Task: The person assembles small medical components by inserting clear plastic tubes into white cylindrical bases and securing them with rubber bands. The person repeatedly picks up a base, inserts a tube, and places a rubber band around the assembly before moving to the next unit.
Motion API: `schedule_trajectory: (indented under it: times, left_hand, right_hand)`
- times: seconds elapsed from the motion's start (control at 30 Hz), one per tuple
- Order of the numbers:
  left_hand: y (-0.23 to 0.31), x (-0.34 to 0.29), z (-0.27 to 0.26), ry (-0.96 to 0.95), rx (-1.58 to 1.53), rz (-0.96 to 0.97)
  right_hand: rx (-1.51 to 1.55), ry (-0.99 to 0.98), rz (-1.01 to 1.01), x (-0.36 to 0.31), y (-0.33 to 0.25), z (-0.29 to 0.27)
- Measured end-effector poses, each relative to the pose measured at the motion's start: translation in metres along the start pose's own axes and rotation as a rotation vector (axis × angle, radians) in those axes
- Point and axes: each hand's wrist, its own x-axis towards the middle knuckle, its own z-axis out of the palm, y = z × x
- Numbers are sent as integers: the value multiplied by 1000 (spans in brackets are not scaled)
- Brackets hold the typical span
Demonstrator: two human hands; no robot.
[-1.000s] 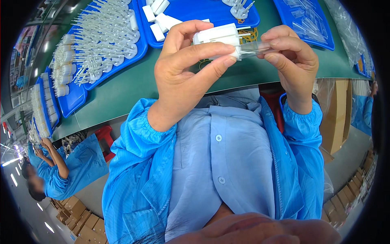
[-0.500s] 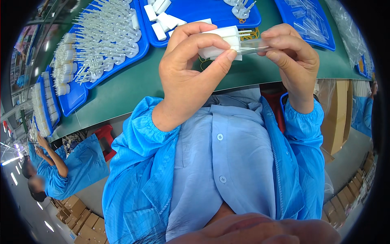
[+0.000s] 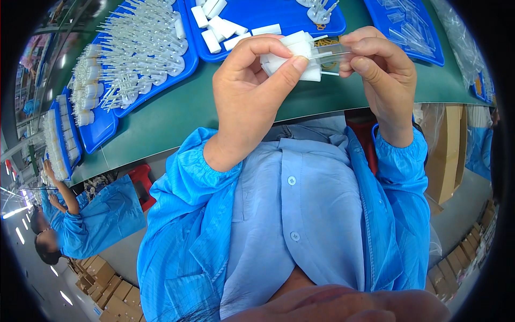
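head view: blue trays [image 3: 257,24] behind hands, green table [image 3: 177,115] beneath.

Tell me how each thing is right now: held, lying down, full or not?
Left hand: closed on the white block.
Right hand: pinching the clear sleeve.
White block: held above the table edge.
Clear sleeve: held level, touching the block.
Left blue tray: heaped with white stemmed parts.
Middle blue tray: a few white blocks lying loose.

The left hand [image 3: 252,91] hides much of the white plastic pieces [image 3: 292,53].
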Motion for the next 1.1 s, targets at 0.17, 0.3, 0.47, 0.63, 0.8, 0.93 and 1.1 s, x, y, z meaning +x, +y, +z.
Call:
schedule_trajectory:
  times: [0.17,0.3,0.47,0.63,0.8,0.93,1.1]
  left_hand:
    - [-5,-2,2,0,81,75]
    - [-1,-2,3,-17,115,96]
    - [-5,-4,4,-18,-77,31]
    - [-5,-8,9,-14,-250,-126]
    - [-10,-11,10,-17,-288,-183]
    - [-6,-13,12,25,-328,-218]
    - [1,-11,14,106,-474,-274]
  right_hand:
    - [-34,25,54,1,-2,-2]
    - [-116,60,135,2,-8,-1]
    - [-154,114,74,4,-4,-5]
    - [-301,101,-5,11,-1,-3]
    - [-374,80,9,20,-8,2]
    - [-574,-50,-147,36,-20,8]
    - [-1055,-226,-540,44,-19,10]
